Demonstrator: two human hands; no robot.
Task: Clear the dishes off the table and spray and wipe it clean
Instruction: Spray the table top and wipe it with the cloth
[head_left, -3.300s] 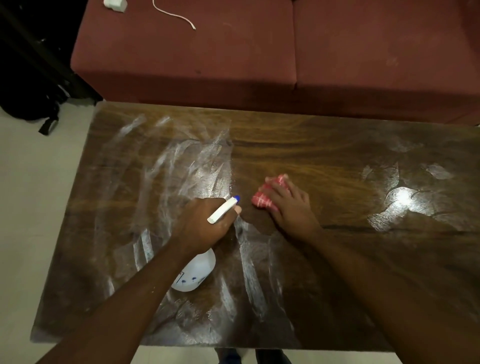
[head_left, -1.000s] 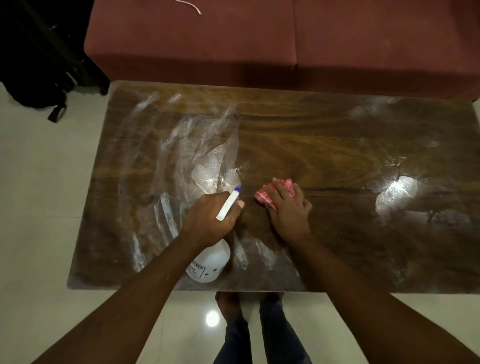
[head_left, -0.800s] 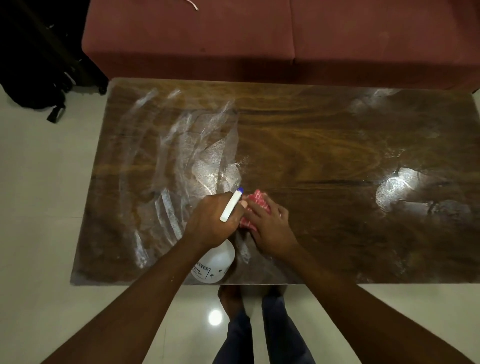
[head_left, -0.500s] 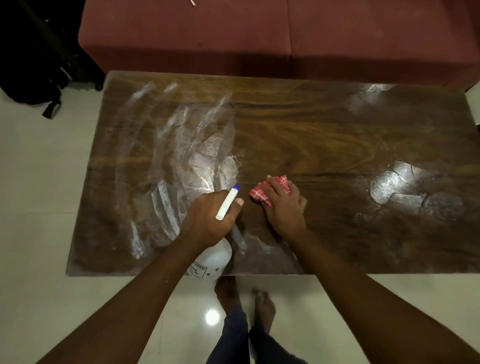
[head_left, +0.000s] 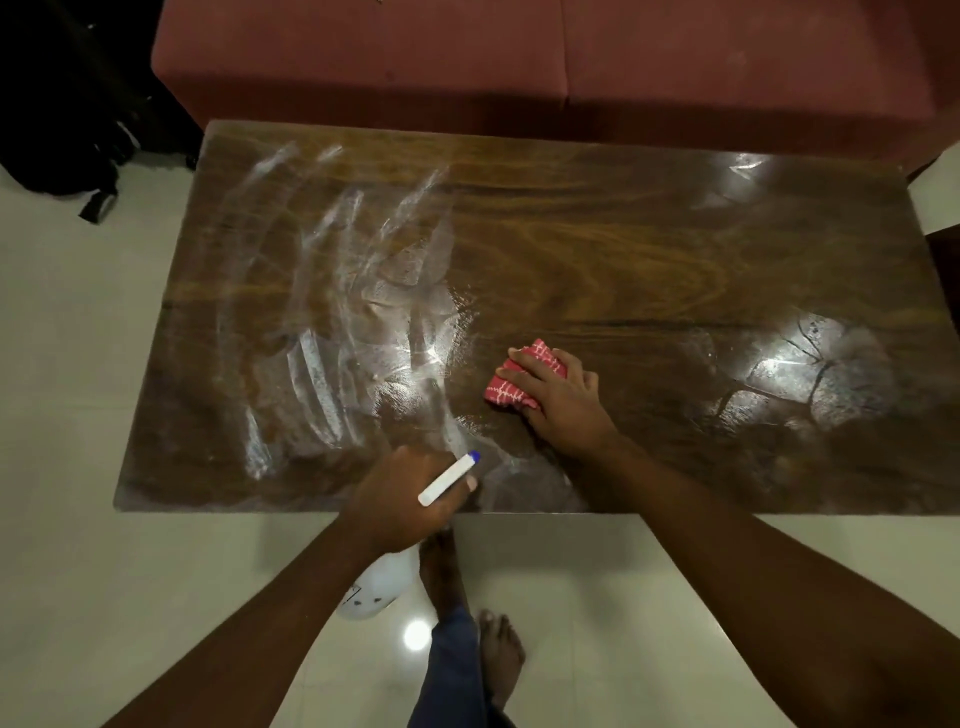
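Left hand (head_left: 400, 499) grips smooth white spray bottle (head_left: 376, 590) — right hand (head_left: 563, 402) presses flat on checked red cloth (head_left: 506, 387).

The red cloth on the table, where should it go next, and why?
Probably slide the red cloth rightward along the table: the right hand presses it near the middle, and a glistening wet patch lies unwiped to its right. The left hand holds the spray bottle.

Dim warm indoor light; overhead lamp glare on wet table (head_left: 597, 244) centre and right, bright spot on glossy floor (head_left: 130, 571); top left corner near black; edges bowed by wide lens; slightly soft
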